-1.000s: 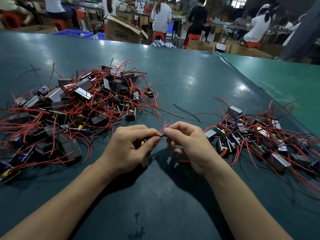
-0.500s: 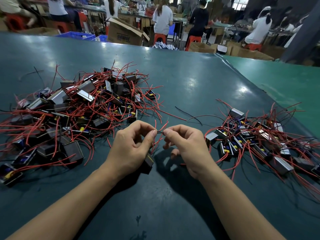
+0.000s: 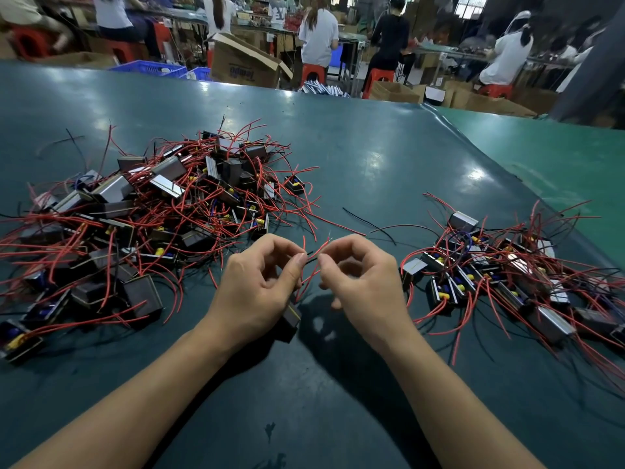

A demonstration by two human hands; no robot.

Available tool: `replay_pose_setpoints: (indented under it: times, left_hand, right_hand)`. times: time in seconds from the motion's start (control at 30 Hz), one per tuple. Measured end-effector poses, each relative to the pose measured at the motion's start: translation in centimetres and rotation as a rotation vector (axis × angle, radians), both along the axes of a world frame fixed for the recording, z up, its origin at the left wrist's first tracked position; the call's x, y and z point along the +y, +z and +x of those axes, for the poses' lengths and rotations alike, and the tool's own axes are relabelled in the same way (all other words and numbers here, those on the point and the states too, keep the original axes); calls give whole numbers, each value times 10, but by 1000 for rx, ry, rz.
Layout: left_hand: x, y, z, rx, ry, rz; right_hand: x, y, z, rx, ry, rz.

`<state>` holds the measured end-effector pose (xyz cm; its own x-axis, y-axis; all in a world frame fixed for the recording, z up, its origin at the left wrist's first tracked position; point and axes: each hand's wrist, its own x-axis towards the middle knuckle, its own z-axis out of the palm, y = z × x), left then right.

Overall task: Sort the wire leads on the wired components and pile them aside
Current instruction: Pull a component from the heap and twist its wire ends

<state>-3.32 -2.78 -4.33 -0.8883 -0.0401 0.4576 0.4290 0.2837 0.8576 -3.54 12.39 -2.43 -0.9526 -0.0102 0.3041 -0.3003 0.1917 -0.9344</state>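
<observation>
Left hand point(image 3: 260, 289) pinches the wire leads point(image 3: 313, 254) between thumb and forefinger; the component point(image 3: 290, 319) they belong to hangs under the palm, just above the table. Right hand point(image 3: 360, 282) pinches the same leads a short way along, fingertips close to the left's, other fingers curled. A red lead and a black one cross the gap between the two pinches; bare ends stick up past the right thumb. Unsorted heap point(image 3: 142, 218) lies to the left, sorted pile point(image 3: 514, 275) to the right, both near the hands but apart from them. Risk, as I judge it: pulling too hard on thin leads could strain them at the component body, or the hanging component could slip and drop among stray red leads of the heap, tangling. Surface is a dark green table point(image 3: 355, 157), glossy with lamp glare. Beyond its far edge: cardboard boxes point(image 3: 243, 66), blue crates point(image 3: 148, 67), seated workers on red stools at other benches.
</observation>
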Motion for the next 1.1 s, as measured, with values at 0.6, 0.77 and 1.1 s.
replay_pose_setpoints:
  times: [0.6,0.77,1.1]
  left_hand:
    - [-6,8,2,-20,26,-113]
    - [-13,10,2,13,-33,-200]
    - [-17,7,0,57,-101,-235]
  right_hand:
    - [3,-9,-7,747,-195,578]
    - [10,-9,-9,674,-76,537]
    - [13,0,-9,115,90,360]
